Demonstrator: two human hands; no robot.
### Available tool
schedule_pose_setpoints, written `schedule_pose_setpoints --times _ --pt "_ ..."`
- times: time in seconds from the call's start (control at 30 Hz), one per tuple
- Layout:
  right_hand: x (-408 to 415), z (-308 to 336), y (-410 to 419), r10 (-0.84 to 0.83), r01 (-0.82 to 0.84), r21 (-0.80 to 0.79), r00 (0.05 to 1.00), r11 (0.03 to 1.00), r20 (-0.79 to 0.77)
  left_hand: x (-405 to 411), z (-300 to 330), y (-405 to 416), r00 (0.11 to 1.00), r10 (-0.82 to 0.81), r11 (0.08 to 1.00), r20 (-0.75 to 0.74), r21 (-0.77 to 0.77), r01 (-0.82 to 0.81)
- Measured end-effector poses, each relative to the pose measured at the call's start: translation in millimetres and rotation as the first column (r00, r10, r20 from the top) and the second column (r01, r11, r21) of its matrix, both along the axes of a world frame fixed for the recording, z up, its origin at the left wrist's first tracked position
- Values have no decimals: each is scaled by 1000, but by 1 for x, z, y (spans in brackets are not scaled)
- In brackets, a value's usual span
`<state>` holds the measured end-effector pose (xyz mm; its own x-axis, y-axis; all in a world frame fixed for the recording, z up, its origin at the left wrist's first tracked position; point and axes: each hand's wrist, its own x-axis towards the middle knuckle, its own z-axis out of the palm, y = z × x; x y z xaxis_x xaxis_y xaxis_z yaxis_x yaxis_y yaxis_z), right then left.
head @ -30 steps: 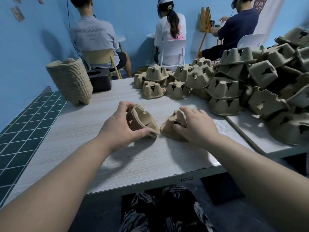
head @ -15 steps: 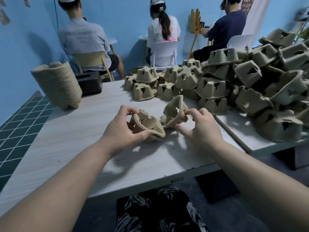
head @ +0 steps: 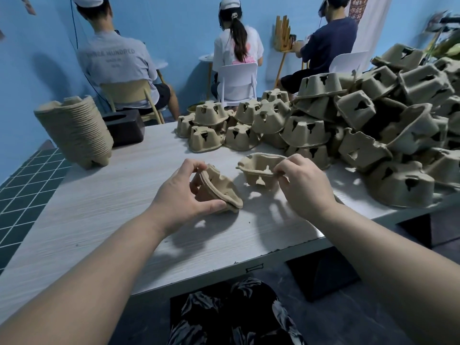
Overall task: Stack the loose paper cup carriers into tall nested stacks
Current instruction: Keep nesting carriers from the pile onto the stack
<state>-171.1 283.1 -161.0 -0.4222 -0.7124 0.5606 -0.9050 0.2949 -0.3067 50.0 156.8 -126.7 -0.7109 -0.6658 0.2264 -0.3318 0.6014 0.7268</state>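
Note:
My left hand [head: 179, 199] grips a brown pulp cup carrier [head: 219, 186] tilted on its side, its lower rim touching the table. My right hand [head: 305, 185] pinches the near rim of a second carrier [head: 258, 168], which is upright with its cups facing up, just above the table. The two carriers are apart, side by side. A tall nested stack [head: 74, 134] of carriers leans at the table's left. A big heap of loose carriers [head: 373, 125] fills the right and back of the table.
The pale wood-grain table [head: 112, 195] has bare surface in front of my hands. A dark box [head: 124, 127] stands behind the stack. Three people sit on chairs with their backs to me beyond the table. Green tiled floor lies to the left.
My right hand has turned its carrier from rim-down to upright, cups facing up, and lifted it. My left hand still holds its tilted carrier in nearly the same place.

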Motion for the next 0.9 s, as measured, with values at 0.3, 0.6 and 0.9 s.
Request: schedule_pose_setpoints --times 0.3,0.6,0.9 --pt "13 14 15 98 -93 -373 995 923 -5 -35 -10 18 996 -68 998 -58 -6 67" --pt "5 0 39 223 -210 -274 975 939 19 -52 -14 30 994 -85 996 -67 -26 84" --pt "-3 -9 46 7 3 -242 999 970 40 -62 -19 40 989 -104 994 -108 12 106"
